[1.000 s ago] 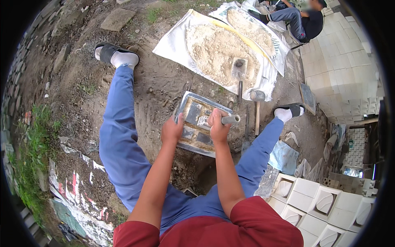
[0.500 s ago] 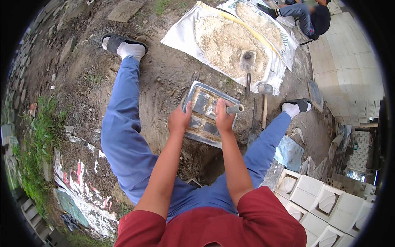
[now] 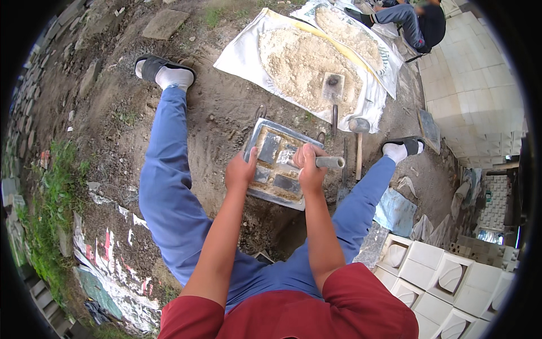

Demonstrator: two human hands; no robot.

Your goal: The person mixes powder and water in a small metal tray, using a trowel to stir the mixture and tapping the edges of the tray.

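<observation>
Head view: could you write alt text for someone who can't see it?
From above: the left hand holds the edge of a gray tray, while the right hand grasps a tube over its right side. Beyond lie sacks bearing pale powder, with a mallet nearby; another person sits upper right, pale blocks lower right.

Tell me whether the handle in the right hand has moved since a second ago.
Yes: its free end has shifted rightward, closer sideways to the mallet, which lies on the ground.
</observation>
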